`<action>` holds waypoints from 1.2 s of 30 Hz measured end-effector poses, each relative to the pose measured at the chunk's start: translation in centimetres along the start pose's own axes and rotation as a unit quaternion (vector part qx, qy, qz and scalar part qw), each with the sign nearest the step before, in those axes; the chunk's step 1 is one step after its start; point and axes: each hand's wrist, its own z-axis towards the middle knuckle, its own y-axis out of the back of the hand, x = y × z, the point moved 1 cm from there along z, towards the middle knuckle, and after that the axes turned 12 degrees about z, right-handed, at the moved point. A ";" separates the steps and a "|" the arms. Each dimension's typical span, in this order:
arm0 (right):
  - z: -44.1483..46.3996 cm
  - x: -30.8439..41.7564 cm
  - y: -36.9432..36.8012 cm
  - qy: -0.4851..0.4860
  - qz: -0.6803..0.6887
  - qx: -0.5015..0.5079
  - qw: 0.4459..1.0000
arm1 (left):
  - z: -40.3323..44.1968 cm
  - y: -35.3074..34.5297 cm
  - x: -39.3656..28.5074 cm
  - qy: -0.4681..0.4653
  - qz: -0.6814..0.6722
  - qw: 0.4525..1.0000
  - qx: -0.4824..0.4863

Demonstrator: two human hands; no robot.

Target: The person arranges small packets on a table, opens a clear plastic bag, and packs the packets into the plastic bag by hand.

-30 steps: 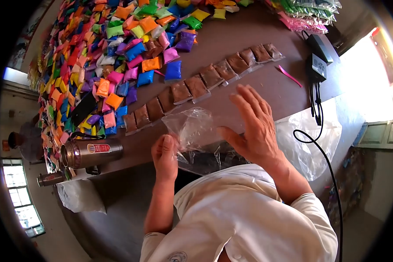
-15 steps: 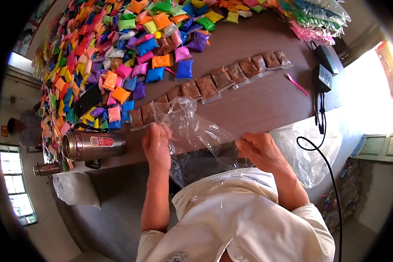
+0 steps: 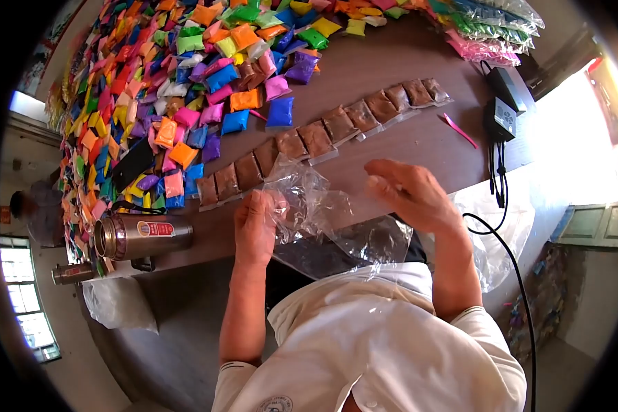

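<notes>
Head view: a clear plastic bag (image 3: 305, 196), crumpled and see-through, hangs over the near edge of the bench (image 3: 398, 58), its lower part reaching toward the person's lap. The left hand (image 3: 255, 223) pinches it at its left side; the right hand (image 3: 415, 196) is apart from it, fingers loosely bent and holding nothing. Just beyond the bag, a row of clear packets (image 3: 316, 139) filled with something brown runs slantwise across the bench. Small packets (image 3: 185, 120) with orange, blue, purple, green and pink fillings are heaped at the left. A labelled steel flask (image 3: 154, 237) is near the bench's front edge, its contents unreadable. Bags (image 3: 491, 41) of pink and green goods are stacked at the far right, above a pink tool (image 3: 460, 130) and a black box (image 3: 499, 120) with cables. A bright window (image 3: 29, 295) shows at lower left.
</notes>
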 end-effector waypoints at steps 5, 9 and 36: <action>0.4 0.4 1.0 -0.025 0.071 -0.041 0.996 | 0.1 -0.8 -0.4 -0.016 0.010 0.999 0.034; 1.6 -1.1 -2.4 0.000 0.128 -0.014 0.992 | 0.4 -2.0 -0.1 0.000 0.021 0.994 0.110; 1.1 -6.1 -4.1 0.095 0.181 -0.435 0.877 | -0.3 -0.5 2.5 -0.066 0.186 0.973 0.119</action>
